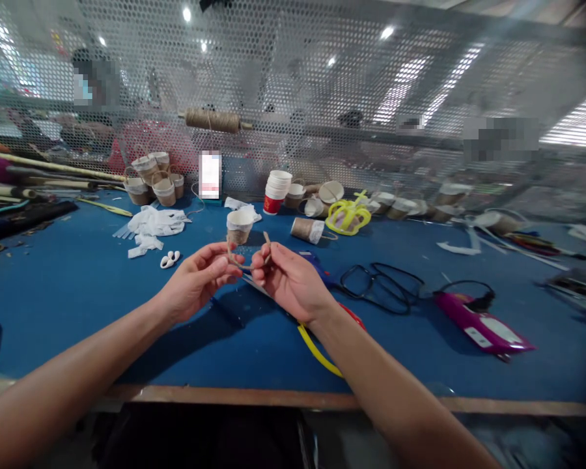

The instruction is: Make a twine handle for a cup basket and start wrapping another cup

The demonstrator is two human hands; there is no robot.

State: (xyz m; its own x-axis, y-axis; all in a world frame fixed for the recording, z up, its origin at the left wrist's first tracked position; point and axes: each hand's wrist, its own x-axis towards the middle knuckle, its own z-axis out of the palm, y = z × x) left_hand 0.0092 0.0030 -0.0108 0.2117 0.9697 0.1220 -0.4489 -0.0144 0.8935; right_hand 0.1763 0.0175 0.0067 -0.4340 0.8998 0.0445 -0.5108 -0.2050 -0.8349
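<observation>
A short length of brown twine (244, 266) runs in a curve between my two hands, above the blue table. My left hand (206, 272) pinches one end between thumb and fingers. The other end is gripped by my right hand (289, 277), with a stub of twine poking up past the fingertips. Just behind the hands stands a small twine-wrapped cup (239, 227) with a white lace rim. Another wrapped cup (307, 230) lies on its side to the right, its thin handle towards the yellow basket-shaped piece (348, 215).
A stack of paper cups (276, 192), wrapped cups (159, 179) and white lace scraps (157, 221) are at the back. A twine spool (212, 120) hangs on the mesh panel. To the right lie a coiled black cable (381, 286) and a purple device (483, 322). Rods (24, 193) lie far left.
</observation>
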